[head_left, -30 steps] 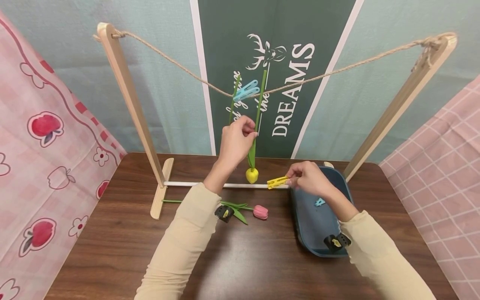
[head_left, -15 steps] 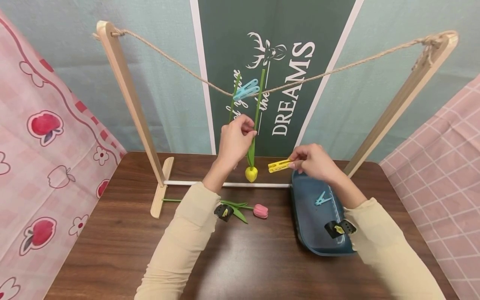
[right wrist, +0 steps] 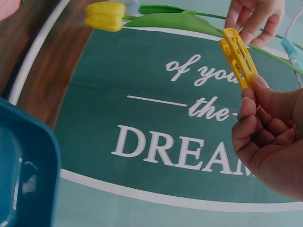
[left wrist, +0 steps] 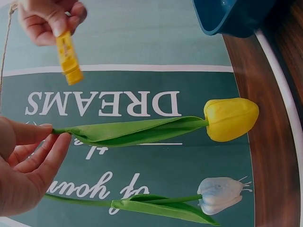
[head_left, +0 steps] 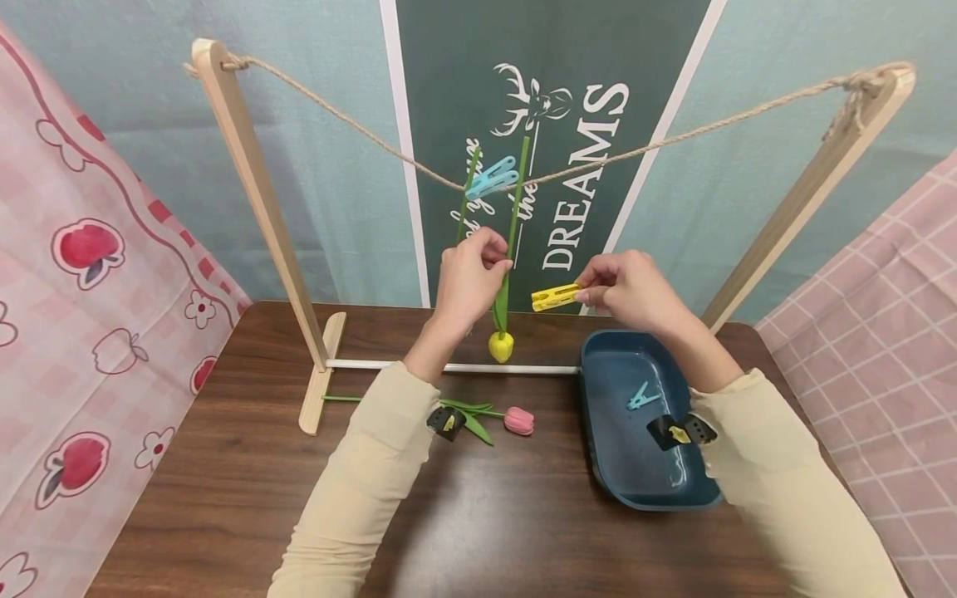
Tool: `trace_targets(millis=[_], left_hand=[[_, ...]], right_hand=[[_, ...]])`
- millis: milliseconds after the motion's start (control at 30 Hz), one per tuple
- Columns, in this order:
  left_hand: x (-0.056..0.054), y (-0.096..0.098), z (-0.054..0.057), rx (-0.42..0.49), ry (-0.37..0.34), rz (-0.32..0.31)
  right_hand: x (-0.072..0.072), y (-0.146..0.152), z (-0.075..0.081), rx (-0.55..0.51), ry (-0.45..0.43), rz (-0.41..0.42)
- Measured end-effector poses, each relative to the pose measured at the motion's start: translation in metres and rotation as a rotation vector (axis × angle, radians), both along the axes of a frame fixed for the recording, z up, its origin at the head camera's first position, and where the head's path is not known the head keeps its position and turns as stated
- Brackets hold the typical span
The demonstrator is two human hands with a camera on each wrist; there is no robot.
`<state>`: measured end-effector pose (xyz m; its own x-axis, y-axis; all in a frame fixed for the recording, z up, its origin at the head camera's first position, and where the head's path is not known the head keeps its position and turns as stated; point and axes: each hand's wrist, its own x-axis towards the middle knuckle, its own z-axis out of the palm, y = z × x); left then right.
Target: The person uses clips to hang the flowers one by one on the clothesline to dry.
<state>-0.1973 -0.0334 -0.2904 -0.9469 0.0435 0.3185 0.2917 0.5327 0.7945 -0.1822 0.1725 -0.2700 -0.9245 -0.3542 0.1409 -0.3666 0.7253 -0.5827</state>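
My left hand (head_left: 473, 270) pinches the green stem of a yellow tulip (head_left: 501, 347), which hangs bloom down; the stem's upper end crosses the twine (head_left: 613, 160). To the right, my right hand (head_left: 626, 288) holds a yellow clothespin (head_left: 555, 297) by its handle end, its nose pointing left toward the stem, apart from it. A light blue clothespin (head_left: 492, 177) sits on the twine by the stem of another flower. The left wrist view shows that flower's whitish-blue bloom (left wrist: 220, 195), hanging beside the yellow tulip.
Wooden posts (head_left: 257, 191) hold the twine, with a white rod (head_left: 516, 370) low between them. On the table (head_left: 478, 531) lies a pink tulip (head_left: 519, 421). A dark blue bin (head_left: 635, 490) at the right contains a blue clothespin (head_left: 643, 397).
My right hand has risen from beside the bin's far left edge with the yellow clothespin, up to near the tulip's stem. The left hand and yellow tulip have stayed almost still.
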Motion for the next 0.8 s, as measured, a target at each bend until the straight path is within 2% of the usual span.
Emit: trace_targets(millis=[300, 600, 800], left_hand=[[0.001, 0.001, 0.0, -0.002, -0.006, 0.002], [0.001, 0.001, 0.001, 0.013, -0.02, -0.009], [0.0, 0.001, 0.002, 0.003, -0.014, -0.01]], right_hand=[[-0.003, -0.009, 0.029, -0.004, 0.016, -0.057], [-0.007, -0.011, 0.058, 0.016, 0.08, -0.053], [-0.011, -0.015, 0.073, 0.071, 0.129, -0.044]])
